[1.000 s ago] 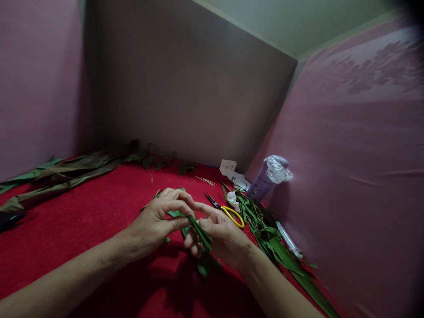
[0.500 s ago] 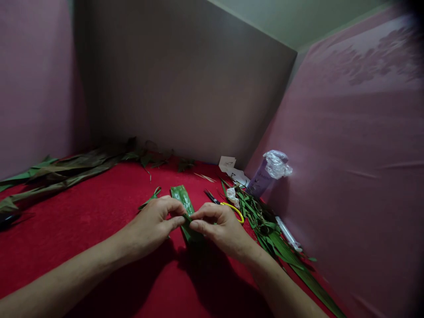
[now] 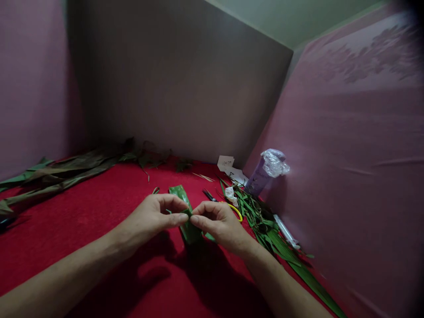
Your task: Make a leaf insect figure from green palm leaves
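The leaf (image 3: 180,195), bunched a second ago, now lies flat; left hand (image 3: 150,218) and right hand (image 3: 218,223) both pinch it, fingertips meeting.

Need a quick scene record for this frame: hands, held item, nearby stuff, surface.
left hand: pinches green leaf strip between thumb and forefinger
right hand: pinches the same strip, fingertips almost meeting the left's
surface: red cloth
right of hands: yellow-handled scissors, cut green leaves, purple cup
far left: dried leaves
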The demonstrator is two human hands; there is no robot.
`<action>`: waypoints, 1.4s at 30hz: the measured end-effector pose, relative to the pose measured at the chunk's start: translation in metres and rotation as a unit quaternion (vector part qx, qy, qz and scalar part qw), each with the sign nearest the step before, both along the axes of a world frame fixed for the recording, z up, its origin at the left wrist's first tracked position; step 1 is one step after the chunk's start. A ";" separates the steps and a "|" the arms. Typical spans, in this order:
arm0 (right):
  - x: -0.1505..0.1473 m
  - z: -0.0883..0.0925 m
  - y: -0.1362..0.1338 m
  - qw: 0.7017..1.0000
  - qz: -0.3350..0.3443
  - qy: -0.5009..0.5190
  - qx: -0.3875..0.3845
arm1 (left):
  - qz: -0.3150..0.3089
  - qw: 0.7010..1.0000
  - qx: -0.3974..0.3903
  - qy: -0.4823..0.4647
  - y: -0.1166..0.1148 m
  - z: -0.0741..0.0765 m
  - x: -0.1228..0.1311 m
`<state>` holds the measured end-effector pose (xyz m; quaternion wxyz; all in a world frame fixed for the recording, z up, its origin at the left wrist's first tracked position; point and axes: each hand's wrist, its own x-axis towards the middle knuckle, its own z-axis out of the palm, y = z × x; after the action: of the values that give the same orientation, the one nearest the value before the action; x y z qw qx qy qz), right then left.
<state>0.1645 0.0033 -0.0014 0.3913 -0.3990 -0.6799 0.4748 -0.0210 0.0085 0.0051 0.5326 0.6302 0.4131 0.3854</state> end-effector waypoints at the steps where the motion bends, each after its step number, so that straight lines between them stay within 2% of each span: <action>1: -0.001 0.000 0.000 1.000 0.002 0.002 0.002 | 0.006 1.000 -0.005 -0.011 0.000 -0.001 0.001; 6: -0.003 -0.002 -0.002 1.000 0.007 -0.006 0.005 | 0.052 0.998 0.009 -0.015 -0.001 0.001 0.005; 11: -0.005 -0.001 -0.003 1.000 -0.008 -0.014 -0.021 | 0.068 0.998 0.010 -0.007 0.000 0.001 0.004; 16: -0.005 -0.002 -0.003 0.999 -0.009 -0.013 -0.033 | 0.064 0.998 0.004 -0.008 0.000 -0.002 0.004; 21: -0.005 -0.002 -0.003 1.000 -0.007 -0.010 -0.014 | 0.040 0.999 -0.009 -0.028 -0.001 -0.002 0.005; 29: -0.006 -0.002 -0.004 1.000 0.005 0.009 0.010 | 0.034 0.999 0.000 -0.037 -0.002 -0.003 0.004; 36: -0.006 -0.003 -0.004 0.999 -0.017 0.000 0.029 | 0.042 0.997 -0.029 -0.061 -0.002 -0.003 0.005; 42: -0.008 -0.001 -0.008 0.999 -0.018 -0.006 0.033 | 0.041 0.998 -0.003 -0.052 -0.003 0.000 0.005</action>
<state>0.1566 -0.0045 -0.0027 0.4083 -0.4011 -0.6902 0.4427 -0.0157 0.0058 0.0046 0.5387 0.5901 0.4116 0.4384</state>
